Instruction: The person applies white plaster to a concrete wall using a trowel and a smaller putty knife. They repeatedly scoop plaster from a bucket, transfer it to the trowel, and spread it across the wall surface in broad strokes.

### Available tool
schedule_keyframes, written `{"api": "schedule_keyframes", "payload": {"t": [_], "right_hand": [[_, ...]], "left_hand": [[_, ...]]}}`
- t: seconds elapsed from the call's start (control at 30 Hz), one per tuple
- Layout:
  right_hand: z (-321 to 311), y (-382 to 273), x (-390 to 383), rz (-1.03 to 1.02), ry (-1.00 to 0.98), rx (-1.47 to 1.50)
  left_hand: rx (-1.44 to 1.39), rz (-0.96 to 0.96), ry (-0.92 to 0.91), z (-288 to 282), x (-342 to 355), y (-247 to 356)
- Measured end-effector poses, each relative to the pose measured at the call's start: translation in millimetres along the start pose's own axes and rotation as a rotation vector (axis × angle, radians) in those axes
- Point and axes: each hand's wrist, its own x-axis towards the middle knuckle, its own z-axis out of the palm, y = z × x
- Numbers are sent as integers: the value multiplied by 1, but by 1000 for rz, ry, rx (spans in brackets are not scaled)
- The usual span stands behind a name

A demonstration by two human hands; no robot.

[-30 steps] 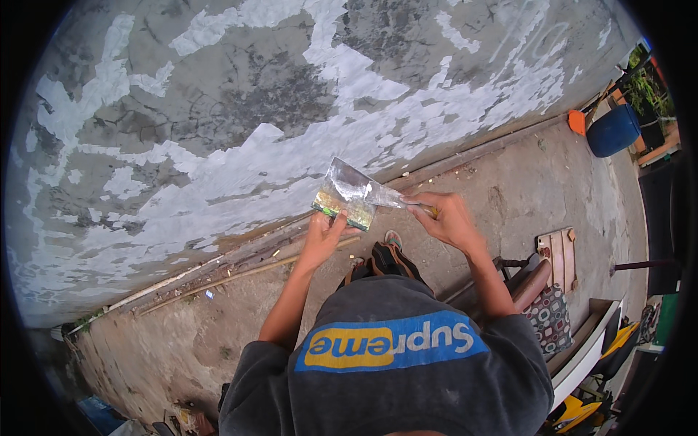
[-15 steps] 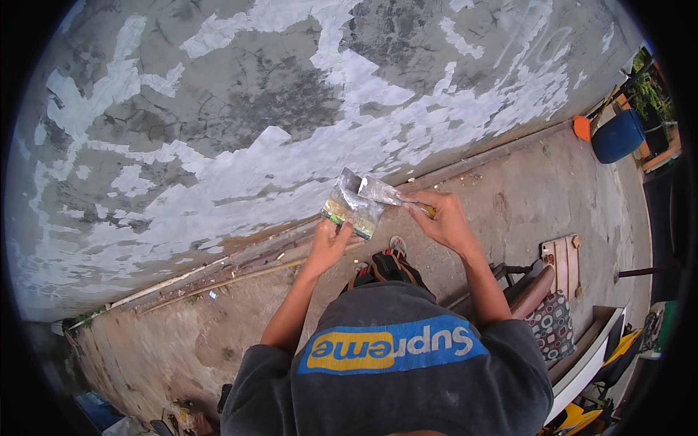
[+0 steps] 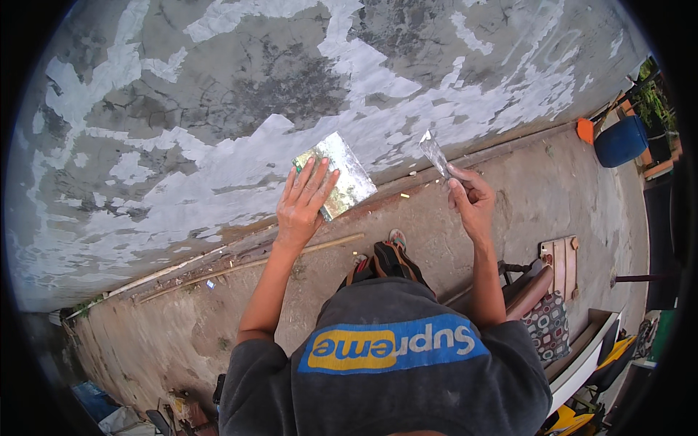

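My left hand (image 3: pixel 299 211) holds a wide flat metal filling blade (image 3: pixel 350 174), its fingers lying across the back and the thumb hidden beneath. The blade is tilted close to the wall (image 3: pixel 247 174), which carries patchy white filler over cracked grey plaster; whether it touches is hard to tell. Off to the right, my right hand (image 3: pixel 474 203) grips a narrower putty knife (image 3: pixel 434 154) by its handle, mostly covered by the fingers. This knife points up toward the wall, apart from the wide blade.
A long thin pole (image 3: pixel 254 261) lies on the concrete floor along the wall's foot. At the far right stand a blue drum (image 3: pixel 620 141) and an orange object (image 3: pixel 584 131). A patterned cushion (image 3: pixel 547 327) and wooden furniture are near my right elbow.
The two blades, together before, are now apart. My left hand has turned over with the wide blade and moved up toward the wall; my right hand has shifted right with the putty knife.
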Motion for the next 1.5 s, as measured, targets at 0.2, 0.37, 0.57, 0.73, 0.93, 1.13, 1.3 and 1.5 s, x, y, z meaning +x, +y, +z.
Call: {"api": "schedule_keyframes", "payload": {"t": [0.2,0.37,0.57,0.73,0.93,1.13,1.3,1.5], "right_hand": [[0,13,-16,157,-198,-147],[27,15,-19,137,-207,-231],[31,18,-20,23,-218,-485],[29,6,-18,113,-196,-600],[50,25,-4,-74,-150,-488],[51,7,13,-22,50,-150],[-5,44,-4,-55,-28,-370],[-36,48,-79,534,4,173]], "left_hand": [[-132,-75,-16,5,4,3],[-1280,-1039,-199,38,-19,15],[-1600,-1171,106,58,-24,27],[-1483,-1084,47,62,-25,24],[-1450,-1025,-143,59,-26,32],[-1597,-1238,43,77,-20,15],[-1674,-1311,-173,96,-24,15],[-1690,-1390,-342,136,-16,56]]}}
